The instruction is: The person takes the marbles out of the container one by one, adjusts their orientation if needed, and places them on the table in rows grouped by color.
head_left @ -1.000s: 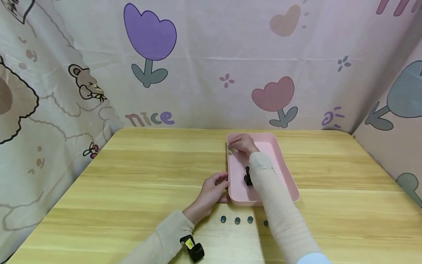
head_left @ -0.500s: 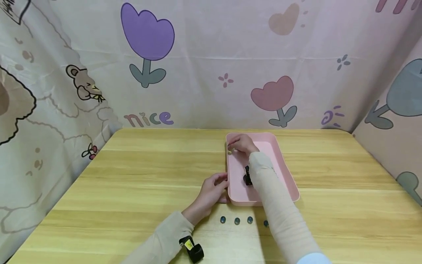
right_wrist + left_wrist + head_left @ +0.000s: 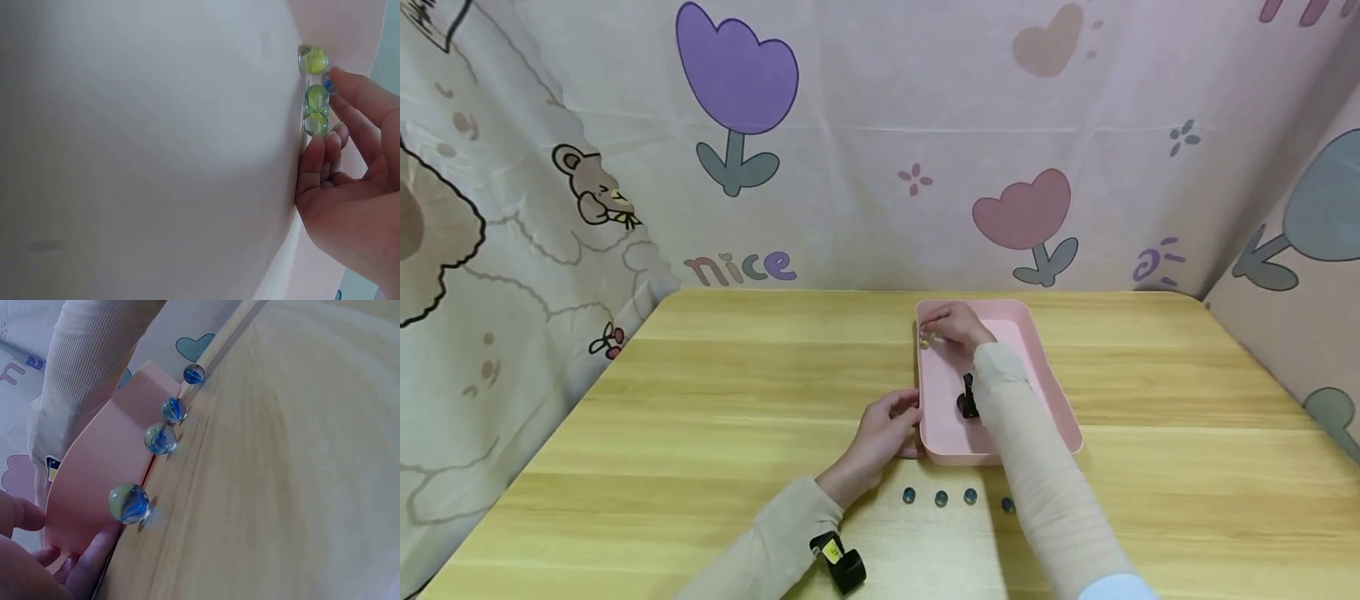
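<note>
Right hand pinched a blue marble beside yellow marbles at the far-left edge of the tray, room rightward, left hand loosely touched its near-left edge, four marbles lay nearer.

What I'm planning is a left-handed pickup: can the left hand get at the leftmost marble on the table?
Probably yes: the leftmost marble lies close to the left hand, nothing visible between, though that hand may have to leave the pink tray.
</note>
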A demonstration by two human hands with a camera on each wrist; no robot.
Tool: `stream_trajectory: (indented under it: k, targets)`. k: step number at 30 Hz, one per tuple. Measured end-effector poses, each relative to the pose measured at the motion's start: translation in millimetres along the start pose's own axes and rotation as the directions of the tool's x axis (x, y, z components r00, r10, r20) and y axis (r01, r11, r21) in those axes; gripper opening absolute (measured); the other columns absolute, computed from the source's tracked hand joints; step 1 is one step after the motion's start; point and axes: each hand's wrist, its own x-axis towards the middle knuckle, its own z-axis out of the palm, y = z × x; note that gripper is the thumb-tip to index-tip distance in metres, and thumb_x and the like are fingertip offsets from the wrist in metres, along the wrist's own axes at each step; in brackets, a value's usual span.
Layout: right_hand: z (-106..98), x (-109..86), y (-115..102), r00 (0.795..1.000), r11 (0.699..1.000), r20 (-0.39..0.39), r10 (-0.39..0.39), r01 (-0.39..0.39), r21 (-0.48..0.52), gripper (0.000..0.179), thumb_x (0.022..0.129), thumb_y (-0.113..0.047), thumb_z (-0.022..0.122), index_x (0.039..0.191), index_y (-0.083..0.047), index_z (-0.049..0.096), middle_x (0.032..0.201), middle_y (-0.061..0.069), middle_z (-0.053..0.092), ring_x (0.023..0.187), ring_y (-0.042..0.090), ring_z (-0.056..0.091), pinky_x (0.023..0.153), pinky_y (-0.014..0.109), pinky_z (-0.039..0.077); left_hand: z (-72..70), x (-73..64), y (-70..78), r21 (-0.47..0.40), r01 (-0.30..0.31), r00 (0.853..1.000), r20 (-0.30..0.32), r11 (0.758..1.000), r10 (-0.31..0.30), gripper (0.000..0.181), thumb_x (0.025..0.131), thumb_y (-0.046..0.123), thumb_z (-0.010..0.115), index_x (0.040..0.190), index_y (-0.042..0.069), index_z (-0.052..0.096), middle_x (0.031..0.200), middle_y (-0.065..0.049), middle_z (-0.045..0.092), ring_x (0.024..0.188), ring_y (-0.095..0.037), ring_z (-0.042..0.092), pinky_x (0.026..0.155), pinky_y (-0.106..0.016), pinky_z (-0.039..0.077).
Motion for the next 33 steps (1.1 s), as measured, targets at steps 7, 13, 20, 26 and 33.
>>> stream_trajectory:
  k: [7, 13, 20, 26, 33]
  targets:
    - [-2.1, -2.0, 1.2, 0.999, 0.999, 0.027, -0.021, 0.020, 0.036, 0.020, 0.089, -0.005, 0.067, 0.105, 0.007, 0.070, 0.112, 0.014, 0.065, 0.082, 0.010, 0.049, 0.072, 0.019, 0.042, -0.1, 0.3, 0.0, 0.016, 0.002, 1.000, -0.005, 1.000, -0.002, 0.040, 0.094, 0.005, 0.055, 0.133, -0.006, 0.051, 0.120, -0.017, 0.057, 0.100, -0.025, 0.061, 0.059, -0.032, 0.061]
    - [-4.6, -1.4, 1.6, 0.999, 0.997, 0.039, -0.012, 0.009, 0.075, 0.018, 0.090, -0.007, 0.065, 0.103, 0.005, 0.070, 0.104, 0.008, 0.066, 0.072, 0.010, 0.045, 0.065, 0.020, 0.039, -0.1, 0.7, 1.3, 0.008, -0.010, 1.000, -0.002, 1.000, 0.010, 0.041, 0.094, 0.005, 0.055, 0.133, -0.007, 0.050, 0.121, -0.018, 0.056, 0.102, -0.026, 0.061, 0.061, -0.033, 0.061]
    - [-5.5, -1.2, 2.8, 0.999, 0.997, 0.034, 0.000, -0.002, 0.078, 0.021, 0.092, -0.009, 0.065, 0.107, 0.005, 0.069, 0.112, 0.010, 0.064, 0.076, 0.011, 0.047, 0.065, 0.020, 0.040, -0.1, 0.1, 1.1, 0.006, -0.006, 1.000, 0.007, 1.000, 0.006, 0.041, 0.095, 0.005, 0.055, 0.133, -0.006, 0.050, 0.121, -0.018, 0.056, 0.101, -0.026, 0.061, 0.061, -0.032, 0.061]
    - [-5.6, -1.4, 1.0, 0.998, 0.989, -0.004, 0.061, -0.059, 0.135, 0.022, 0.093, -0.014, 0.065, 0.107, 0.002, 0.070, 0.106, 0.007, 0.063, 0.078, 0.013, 0.047, 0.067, 0.022, 0.040, -0.3, 0.9, 2.0, 0.014, -0.014, 1.000, 0.008, 1.000, 0.014, 0.040, 0.095, 0.006, 0.055, 0.133, -0.005, 0.050, 0.122, -0.018, 0.056, 0.104, -0.027, 0.060, 0.061, -0.032, 0.061]
    - [-7.3, -2.1, 0.4, 0.999, 0.995, 0.018, 0.039, -0.040, 0.092, 0.024, 0.093, -0.015, 0.064, 0.108, 0.003, 0.069, 0.109, 0.008, 0.064, 0.073, 0.010, 0.047, 0.061, 0.019, 0.041, 0.2, 1.2, 1.6, 0.010, -0.005, 1.000, 0.010, 1.000, 0.005, 0.041, 0.095, 0.006, 0.055, 0.134, -0.006, 0.049, 0.122, -0.018, 0.056, 0.103, -0.026, 0.060, 0.061, -0.033, 0.061]
